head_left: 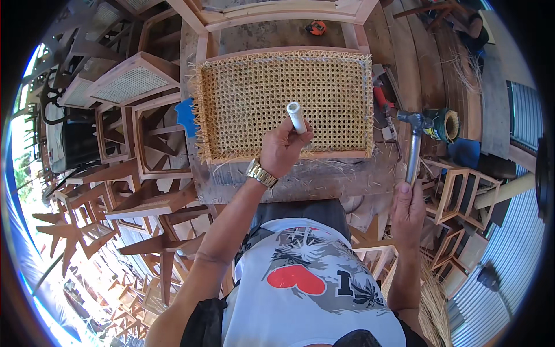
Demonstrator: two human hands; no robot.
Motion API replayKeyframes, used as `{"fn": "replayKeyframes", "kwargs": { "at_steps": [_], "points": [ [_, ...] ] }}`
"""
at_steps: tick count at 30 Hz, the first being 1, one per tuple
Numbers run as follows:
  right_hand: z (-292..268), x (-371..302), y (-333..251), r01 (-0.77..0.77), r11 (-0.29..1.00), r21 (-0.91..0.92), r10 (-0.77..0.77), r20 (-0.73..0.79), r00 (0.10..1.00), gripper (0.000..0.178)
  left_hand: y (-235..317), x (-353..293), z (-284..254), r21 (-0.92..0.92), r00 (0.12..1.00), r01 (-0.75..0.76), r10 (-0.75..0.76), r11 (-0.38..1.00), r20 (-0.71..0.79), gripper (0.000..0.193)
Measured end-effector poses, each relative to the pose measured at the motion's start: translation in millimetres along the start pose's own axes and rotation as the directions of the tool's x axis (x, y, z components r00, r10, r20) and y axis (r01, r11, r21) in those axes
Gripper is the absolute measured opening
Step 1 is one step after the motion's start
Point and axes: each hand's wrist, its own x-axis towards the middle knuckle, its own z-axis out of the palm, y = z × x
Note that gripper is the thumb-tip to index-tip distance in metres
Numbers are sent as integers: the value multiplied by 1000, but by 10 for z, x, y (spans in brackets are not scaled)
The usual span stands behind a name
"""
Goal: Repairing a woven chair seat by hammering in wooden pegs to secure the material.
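Observation:
My left hand [281, 151], with a gold watch at its wrist, is closed around a short white tube [297, 120]. The tube stands tilted over the near middle of a woven cane panel [248, 87], its ringed upper end toward me; whether its lower end touches the weave is hidden. The panel lies across a wooden chair frame [355, 37], with frayed cane ends sticking out along its edges. Off to the right of the panel, my right hand [408, 207] grips a hammer [414, 147] low on its metal handle, head up and away from the cane.
An orange tape measure [315, 27] sits beyond the panel. Right of it lie a red-handled tool [380, 97] and a can [444, 125]. Wooden chair frames [136, 81] crowd the left, others [464, 194] stand right. Cane scraps litter the worn wooden bench [231, 179].

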Motion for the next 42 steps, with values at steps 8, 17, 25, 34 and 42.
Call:
{"fn": "replayKeyframes", "kwargs": {
  "at_steps": [8, 17, 25, 34, 42],
  "points": [
    [54, -17, 76, 6, 1000, -29, -4, 47, 999, 28, -74, -25, 36, 69, 999, -6, 3, 998, 45, 12],
    [44, 12, 38, 15, 998, -53, -10, 95, 995, 28, -126, -63, 121, 46, 998, -32, 29, 998, 52, 10],
    [153, -157, -526, 368, 920, 136, -372, 6, 928, 30, -308, -179, 205, 246, 973, -226, 232, 943, 3, 18],
    [310, -310, -346, 485, 846, -222, -364, 423, 830, 19, -248, -182, 175, 334, 981, -193, 174, 923, 88, 15],
    [231, -69, -334, 282, 952, -121, -254, 205, 945, 16, -158, -174, 206, 320, 965, -256, 262, 912, 26, 18]
  ]
}}
